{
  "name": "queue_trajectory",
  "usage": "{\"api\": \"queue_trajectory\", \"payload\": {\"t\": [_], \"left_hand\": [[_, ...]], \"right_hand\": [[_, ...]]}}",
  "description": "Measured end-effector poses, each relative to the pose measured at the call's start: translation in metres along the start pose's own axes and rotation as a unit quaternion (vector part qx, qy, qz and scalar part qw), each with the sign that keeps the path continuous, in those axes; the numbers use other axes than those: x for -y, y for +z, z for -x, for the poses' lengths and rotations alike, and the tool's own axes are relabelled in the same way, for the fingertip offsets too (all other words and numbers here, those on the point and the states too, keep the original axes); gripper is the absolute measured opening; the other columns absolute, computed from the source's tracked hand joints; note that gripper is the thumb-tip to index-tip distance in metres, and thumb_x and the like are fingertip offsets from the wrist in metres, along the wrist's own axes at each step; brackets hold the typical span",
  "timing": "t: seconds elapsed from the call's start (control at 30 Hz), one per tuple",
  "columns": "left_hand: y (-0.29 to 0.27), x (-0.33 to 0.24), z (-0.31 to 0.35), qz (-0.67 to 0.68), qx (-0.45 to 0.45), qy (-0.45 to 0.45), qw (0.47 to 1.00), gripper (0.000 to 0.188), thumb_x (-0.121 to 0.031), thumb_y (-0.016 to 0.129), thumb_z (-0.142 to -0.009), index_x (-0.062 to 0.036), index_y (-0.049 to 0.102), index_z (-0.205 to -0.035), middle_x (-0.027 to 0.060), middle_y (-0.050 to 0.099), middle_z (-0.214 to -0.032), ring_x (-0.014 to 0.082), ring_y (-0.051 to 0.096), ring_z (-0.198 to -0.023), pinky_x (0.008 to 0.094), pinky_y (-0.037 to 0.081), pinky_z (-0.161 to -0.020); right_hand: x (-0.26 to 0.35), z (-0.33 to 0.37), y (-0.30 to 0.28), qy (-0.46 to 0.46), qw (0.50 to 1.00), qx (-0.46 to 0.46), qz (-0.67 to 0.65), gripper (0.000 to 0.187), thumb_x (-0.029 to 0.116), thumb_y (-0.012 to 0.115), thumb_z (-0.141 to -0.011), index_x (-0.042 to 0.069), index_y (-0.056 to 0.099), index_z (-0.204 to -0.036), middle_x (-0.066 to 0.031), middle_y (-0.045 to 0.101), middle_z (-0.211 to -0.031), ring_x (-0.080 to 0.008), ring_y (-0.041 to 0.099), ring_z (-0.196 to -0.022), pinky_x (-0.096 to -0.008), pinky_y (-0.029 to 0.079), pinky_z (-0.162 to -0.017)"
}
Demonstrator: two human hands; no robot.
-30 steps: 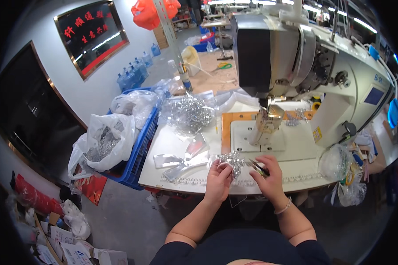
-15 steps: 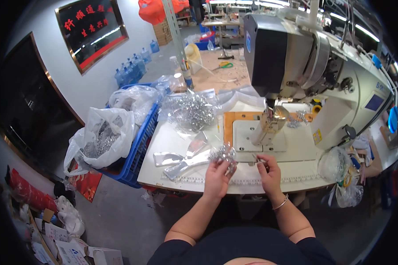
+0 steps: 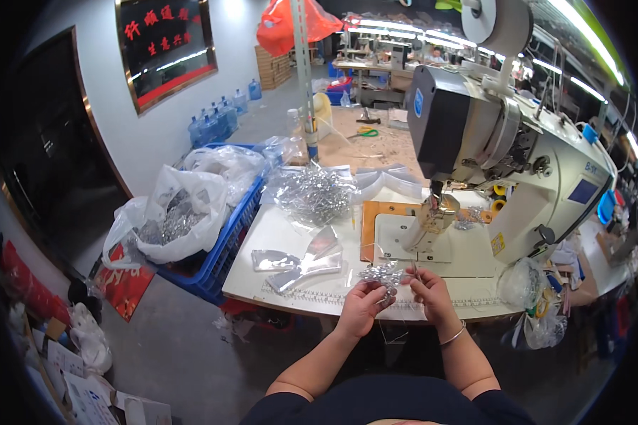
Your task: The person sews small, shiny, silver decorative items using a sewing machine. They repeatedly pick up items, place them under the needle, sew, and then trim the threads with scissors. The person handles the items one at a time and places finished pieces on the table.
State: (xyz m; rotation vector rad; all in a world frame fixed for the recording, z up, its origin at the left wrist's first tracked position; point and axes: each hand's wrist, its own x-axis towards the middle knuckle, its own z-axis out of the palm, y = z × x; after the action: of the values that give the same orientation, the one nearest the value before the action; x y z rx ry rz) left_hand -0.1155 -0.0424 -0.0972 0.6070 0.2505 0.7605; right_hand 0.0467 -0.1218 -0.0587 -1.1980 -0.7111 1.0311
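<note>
At the front edge of the white sewing machine table (image 3: 244,296), my left hand (image 3: 361,310) is closed around a bunch of small shiny silver pieces (image 3: 383,273). Thin threads trail below the bunch. My right hand (image 3: 432,296) is pinched just beside it, fingertips at the bunch's right side. A small, slim, dark thing seems to poke up from that pinch, too small to name. To the left of the bunch, clear and silvery flat strips (image 3: 301,262) lie crossed on the table. Both hands are in front of the sewing machine (image 3: 450,127) and its needle plate (image 3: 393,244).
Behind the strips sits a clear bag of silver pieces (image 3: 315,195). Left of the table, a blue crate (image 3: 237,230) holds white plastic bags (image 3: 184,244). A ruler strip (image 3: 308,296) runs along the front edge. Green-handled scissors (image 3: 367,132) lie on the brown table behind.
My hands have come closer together, the right one now against the bunch held in the left. The view has tilted up, so more of the far workshop shows.
</note>
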Motion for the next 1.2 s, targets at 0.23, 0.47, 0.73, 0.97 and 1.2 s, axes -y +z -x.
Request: {"api": "queue_trajectory", "payload": {"t": [0.23, 0.47, 0.73, 0.97, 1.2], "left_hand": [[0.008, 0.023, 0.016, -0.134, -0.075, 0.166, 0.974, 0.028, 0.003, 0.058, -0.086, 0.0014, 0.049, -0.112, 0.012, 0.058, -0.107, 0.0164, 0.06, -0.097, 0.0314, 0.052, -0.084], [0.004, -0.004, 0.008, -0.379, -0.043, 0.199, 0.903, 0.021, 0.002, 0.061, -0.085, 0.002, 0.057, -0.106, 0.0073, 0.063, -0.085, 0.0131, 0.063, -0.078, 0.026, 0.053, -0.071], [0.002, -0.008, 0.007, -0.218, -0.081, 0.188, 0.954, 0.007, -0.001, 0.055, -0.09, 0.0042, 0.058, -0.094, 0.0105, 0.064, -0.087, 0.0141, 0.064, -0.077, 0.0272, 0.054, -0.073], [0.01, -0.012, 0.007, -0.424, -0.132, 0.299, 0.845, 0.005, 0.004, 0.063, -0.082, 0.0039, 0.061, -0.086, 0.0049, 0.06, -0.081, 0.0069, 0.058, -0.069, 0.0193, 0.048, -0.06], [0.02, -0.005, 0.003, -0.46, -0.097, 0.355, 0.808, 0.012, 0.006, 0.066, -0.077, 0.0032, 0.064, -0.088, 0.0053, 0.058, -0.079, 0.005, 0.056, -0.066, 0.0185, 0.045, -0.053]], "right_hand": [[-0.01, 0.006, 0.008, -0.02, 0.998, -0.015, -0.06, 0.021, 0.006, 0.069, -0.079, 0.002, 0.062, -0.098, -0.0019, 0.062, -0.075, -0.003, 0.044, -0.055, -0.0172, 0.033, -0.049], [-0.006, 0.0, 0.009, -0.003, 0.998, 0.035, -0.056, 0.019, 0.009, 0.066, -0.082, 0.002, 0.062, -0.1, -0.0021, 0.061, -0.076, -0.0029, 0.044, -0.056, -0.0166, 0.033, -0.05], [-0.023, -0.006, 0.009, -0.001, 0.997, 0.075, -0.028, 0.023, 0.011, 0.067, -0.082, 0.002, 0.062, -0.103, -0.0015, 0.06, -0.081, -0.0049, 0.048, -0.063, -0.0194, 0.039, -0.055], [0.005, 0.028, 0.014, -0.389, 0.767, -0.134, 0.492, 0.035, 0.016, 0.073, -0.074, 0.007, 0.065, -0.107, -0.0061, 0.056, -0.09, -0.0207, 0.055, -0.072, -0.0296, 0.046, -0.06], [0.026, 0.032, 0.008, -0.456, 0.693, -0.09, 0.551, 0.028, 0.014, 0.074, -0.069, 0.011, 0.068, -0.096, -0.0009, 0.057, -0.08, -0.0194, 0.053, -0.066, -0.0308, 0.044, -0.056]]}}
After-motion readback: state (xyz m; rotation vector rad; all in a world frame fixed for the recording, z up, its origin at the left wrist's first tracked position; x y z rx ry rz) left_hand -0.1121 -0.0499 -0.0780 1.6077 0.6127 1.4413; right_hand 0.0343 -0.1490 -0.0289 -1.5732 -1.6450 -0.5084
